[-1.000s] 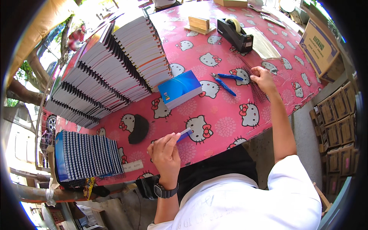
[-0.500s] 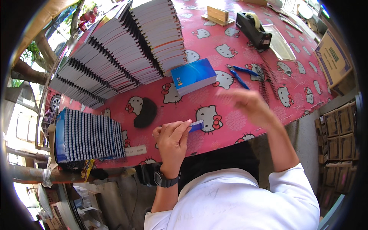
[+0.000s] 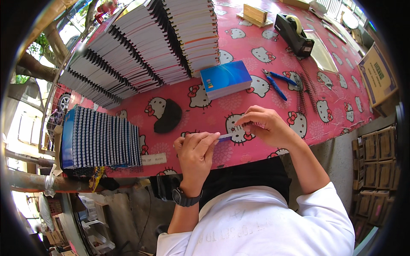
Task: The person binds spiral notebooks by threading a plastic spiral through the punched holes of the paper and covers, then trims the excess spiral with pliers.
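Between the fingers and thumb of my left hand [image 3: 195, 152] is a thin blue-covered booklet [image 3: 225, 138], its narrow edge turned up over the front of the table. My right hand [image 3: 270, 128] pinches a short dark spiral binding coil [image 3: 239, 128] close to the booklet's right end. Whether coil and booklet touch, I cannot tell. Beyond my hands sits a stack of blue booklets [image 3: 226, 80]. Blue-handled cutters [image 3: 277, 84] lie right of it, beside several loose binding coils [image 3: 304, 87]. A black curved pad-like object [image 3: 169, 116] rests left of the booklet.
Bound blue notebooks [image 3: 104, 138] are piled at the left edge. Tall stacks of spiral-bound books [image 3: 149, 55] rise behind them. A tape dispenser [image 3: 295, 36] and a wooden stand [image 3: 255, 16] are at the back. A cardboard box [image 3: 376, 77] and crates [image 3: 378, 149] stand right.
My right hand has come down and slightly left to the booklet, and the coil now shows in its fingers. My left hand keeps its hold. The view has shifted slightly.
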A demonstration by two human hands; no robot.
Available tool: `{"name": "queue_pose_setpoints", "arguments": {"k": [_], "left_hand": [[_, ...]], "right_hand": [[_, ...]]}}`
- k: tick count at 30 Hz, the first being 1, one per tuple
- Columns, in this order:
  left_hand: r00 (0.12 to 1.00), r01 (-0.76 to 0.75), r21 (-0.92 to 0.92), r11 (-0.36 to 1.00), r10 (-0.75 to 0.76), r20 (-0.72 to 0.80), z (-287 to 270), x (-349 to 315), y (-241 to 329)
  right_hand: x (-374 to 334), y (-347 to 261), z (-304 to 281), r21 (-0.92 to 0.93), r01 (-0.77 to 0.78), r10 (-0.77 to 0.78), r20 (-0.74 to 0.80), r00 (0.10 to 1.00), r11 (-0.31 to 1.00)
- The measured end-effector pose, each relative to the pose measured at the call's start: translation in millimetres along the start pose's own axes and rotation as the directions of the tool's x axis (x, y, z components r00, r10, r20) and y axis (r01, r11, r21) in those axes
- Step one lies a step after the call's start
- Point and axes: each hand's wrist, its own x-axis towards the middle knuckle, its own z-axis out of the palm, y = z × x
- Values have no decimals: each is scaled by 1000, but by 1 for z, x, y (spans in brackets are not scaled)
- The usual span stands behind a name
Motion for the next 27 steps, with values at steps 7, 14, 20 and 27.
{"name": "queue_pose_setpoints", "arguments": {"k": [7,14,20,27], "left_hand": [[1000,11,6,1000,-11,4,0,0,2],[996,-14,26,1000,11,87,5,11,22],[975,-52,27,998,45,217,9,6,17],[983,-78,10,997,75,168,2,-1,10]], "right_hand": [[1,-1,-10,-30,-12,17,178,984,999],[13,-3,1,-5,89,-87,149,985,996],[75,-3,-7,-89,-59,85,326,941,994],[155,-4,112,-654,117,32,211,977,748]]}}
